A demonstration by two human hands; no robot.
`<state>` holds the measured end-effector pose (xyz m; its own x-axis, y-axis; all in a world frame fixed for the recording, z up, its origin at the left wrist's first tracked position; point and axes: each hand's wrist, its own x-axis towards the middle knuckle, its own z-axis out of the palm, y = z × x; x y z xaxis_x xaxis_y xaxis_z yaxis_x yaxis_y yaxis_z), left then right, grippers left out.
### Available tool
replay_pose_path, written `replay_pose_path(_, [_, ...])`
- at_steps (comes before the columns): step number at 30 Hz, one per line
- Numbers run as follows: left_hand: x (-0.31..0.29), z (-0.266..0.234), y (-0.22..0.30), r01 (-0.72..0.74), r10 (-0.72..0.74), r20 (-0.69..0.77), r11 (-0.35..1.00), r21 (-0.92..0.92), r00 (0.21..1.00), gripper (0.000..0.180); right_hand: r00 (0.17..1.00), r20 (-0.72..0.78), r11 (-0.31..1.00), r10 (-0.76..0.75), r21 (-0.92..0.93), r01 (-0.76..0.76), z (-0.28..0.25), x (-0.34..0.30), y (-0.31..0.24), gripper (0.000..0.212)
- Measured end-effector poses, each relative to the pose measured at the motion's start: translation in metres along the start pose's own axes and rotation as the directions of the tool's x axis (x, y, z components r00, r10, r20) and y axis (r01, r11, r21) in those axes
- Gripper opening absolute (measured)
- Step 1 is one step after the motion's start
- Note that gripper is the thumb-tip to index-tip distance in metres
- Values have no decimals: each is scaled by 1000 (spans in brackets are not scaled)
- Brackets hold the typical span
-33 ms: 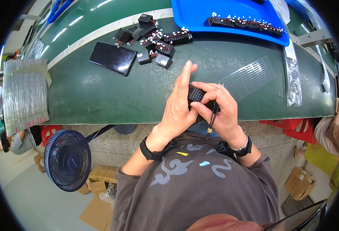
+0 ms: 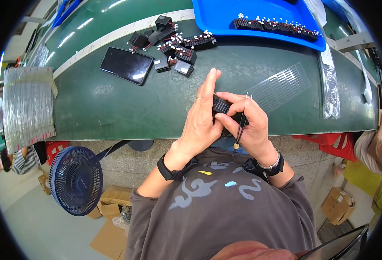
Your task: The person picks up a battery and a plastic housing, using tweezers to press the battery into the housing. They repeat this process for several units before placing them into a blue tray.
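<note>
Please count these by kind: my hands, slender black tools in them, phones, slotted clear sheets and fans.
Your left hand and right hand: 2
Slender black tool: 1
Phone: 1
Slotted clear sheet: 1
Fan: 1
Total: 6

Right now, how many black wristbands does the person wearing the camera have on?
2. One black wristband is around the wrist of the left hand, the other around that of the right hand; no third seems hidden.

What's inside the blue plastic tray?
Blue plastic tray: a row of black rectangular blocks topped with small white connectors, plus a cropped dark object. Tray floor beneath is hidden.
</note>
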<state>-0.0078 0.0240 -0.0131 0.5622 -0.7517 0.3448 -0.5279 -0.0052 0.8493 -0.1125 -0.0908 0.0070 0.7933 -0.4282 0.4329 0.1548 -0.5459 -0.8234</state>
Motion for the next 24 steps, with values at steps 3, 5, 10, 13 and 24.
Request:
replay_pose_path(3, [1, 1, 0, -91, 92, -4, 989, 116, 996, 98, 1000, 17, 999, 9, -33, -8, 1, -4, 1, 26])
replay_pose_path(5, [3, -1, 4, -105, 109, -5, 965, 239, 994, 94, 999, 27, 999, 18, -48, -17, 0, -6, 2, 25])
replay_pose_path(10, [2, -17, 17, 190, -197, -57, 975, -111, 979, 90, 963, 18, 732, 268, 646, -215, -36, -10, 11, 24])
replay_pose_path(13, [-2, -23, 15, 253, -287, -39, 894, -370, 957, 88, 924, 8, 669, 381, 687, -282, -61, -12, 16, 19])
replay_pose_path(24, [8, -4, 7, 304, -267, 150, 884, -356, 952, 73, 859, -94, 825, 503, 348, -445, -31, -5, 16, 12])
